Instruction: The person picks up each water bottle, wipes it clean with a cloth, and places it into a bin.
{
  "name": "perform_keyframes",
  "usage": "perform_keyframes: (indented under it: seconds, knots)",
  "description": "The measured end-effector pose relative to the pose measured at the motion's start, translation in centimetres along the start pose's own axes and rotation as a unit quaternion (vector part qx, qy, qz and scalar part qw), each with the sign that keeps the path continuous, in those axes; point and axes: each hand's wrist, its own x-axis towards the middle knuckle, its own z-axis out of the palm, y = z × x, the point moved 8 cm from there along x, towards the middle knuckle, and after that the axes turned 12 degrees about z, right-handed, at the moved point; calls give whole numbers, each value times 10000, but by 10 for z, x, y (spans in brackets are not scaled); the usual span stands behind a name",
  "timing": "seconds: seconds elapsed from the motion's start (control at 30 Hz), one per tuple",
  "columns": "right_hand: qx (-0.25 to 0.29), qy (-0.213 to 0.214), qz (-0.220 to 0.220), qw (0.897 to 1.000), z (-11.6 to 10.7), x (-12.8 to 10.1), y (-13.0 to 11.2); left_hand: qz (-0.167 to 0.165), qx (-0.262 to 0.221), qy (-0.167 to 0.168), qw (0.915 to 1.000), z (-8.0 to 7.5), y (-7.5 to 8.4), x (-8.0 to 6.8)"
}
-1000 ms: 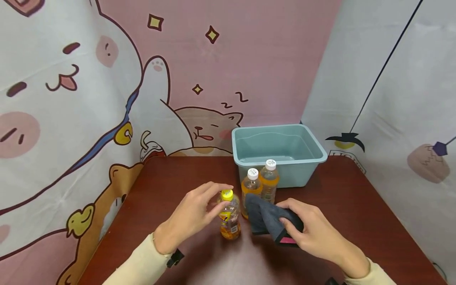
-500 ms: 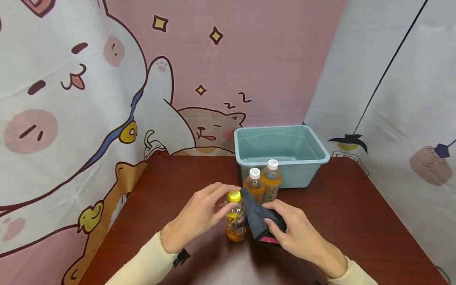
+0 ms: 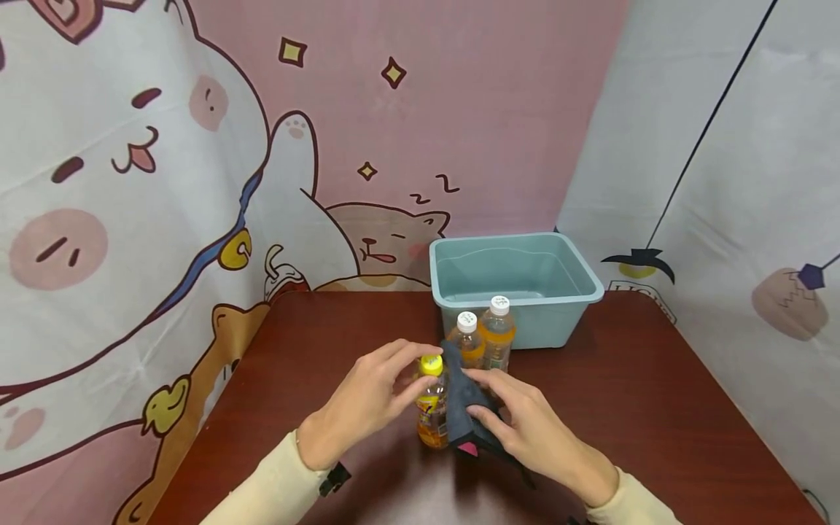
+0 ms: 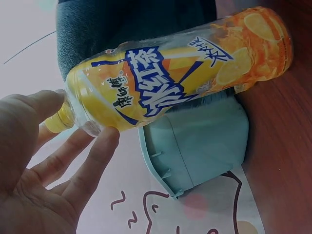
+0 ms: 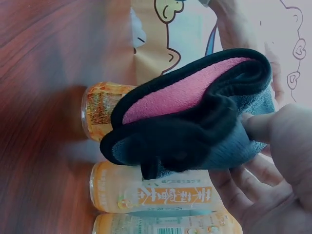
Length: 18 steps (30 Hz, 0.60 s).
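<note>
A small orange drink bottle with a yellow cap (image 3: pixel 431 417) stands upright on the brown table (image 3: pixel 315 343). My left hand (image 3: pixel 420 370) pinches it at the neck, just below the cap; the left wrist view shows my thumb and fingers (image 4: pixel 92 151) round the neck of the bottle (image 4: pixel 180 78). My right hand (image 3: pixel 475 394) grips a folded dark grey cloth with a pink side (image 3: pixel 462 412) and holds it against the bottle's right side. In the right wrist view the cloth (image 5: pixel 195 122) is bunched in my fingers (image 5: pixel 263 185) next to the bottle (image 5: pixel 105 109).
Two orange bottles with white caps (image 3: pixel 467 339) (image 3: pixel 499 332) stand close behind the cloth. A teal plastic tub (image 3: pixel 564 255) sits behind them at the table's back. Printed cartoon curtains enclose the table on the left, back and right.
My right hand has carried the cloth leftward from beside the bottle until it lies against the bottle's side. My left hand has stayed on the bottle's neck.
</note>
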Motion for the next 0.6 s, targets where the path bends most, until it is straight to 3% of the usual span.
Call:
perform_keyframes:
  seconds: [0.6]
  knots:
    - [-233,243,-89,9994,9,15,10,161,49,28,9999,3,-4,6]
